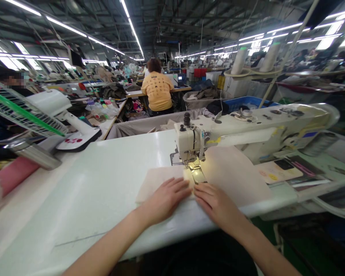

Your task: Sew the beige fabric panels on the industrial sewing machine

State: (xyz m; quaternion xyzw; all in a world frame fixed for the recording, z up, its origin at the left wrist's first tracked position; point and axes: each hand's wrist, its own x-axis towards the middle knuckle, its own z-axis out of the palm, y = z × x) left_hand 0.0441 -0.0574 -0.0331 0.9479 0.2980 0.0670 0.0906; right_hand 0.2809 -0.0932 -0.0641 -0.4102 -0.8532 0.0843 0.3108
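A cream piece of fabric (pixel 232 172) lies under the head of a sewing machine (pixel 186 142), spreading to both sides of the needle area. A lit metal folder or guide plate (pixel 198 174) sits right in front of the presser foot. My left hand (pixel 171 195) rests flat on the left part of the fabric, fingers stretched toward the machine. My right hand (pixel 215 203) is at the fabric's near edge, just below the metal plate, its fingers pressed together on the cloth. The fingertips of both hands nearly meet. The needle tip is too small to make out.
At left stand a white fan (pixel 74 130) and a steel flask (pixel 34 153). A phone (pixel 284 165) lies right of the machine. Thread cones (pixel 238 61) stand behind it. A fabric-lined bin (pixel 126 128) borders the table's far edge. A co-worker (pixel 157 90) in yellow sits beyond.
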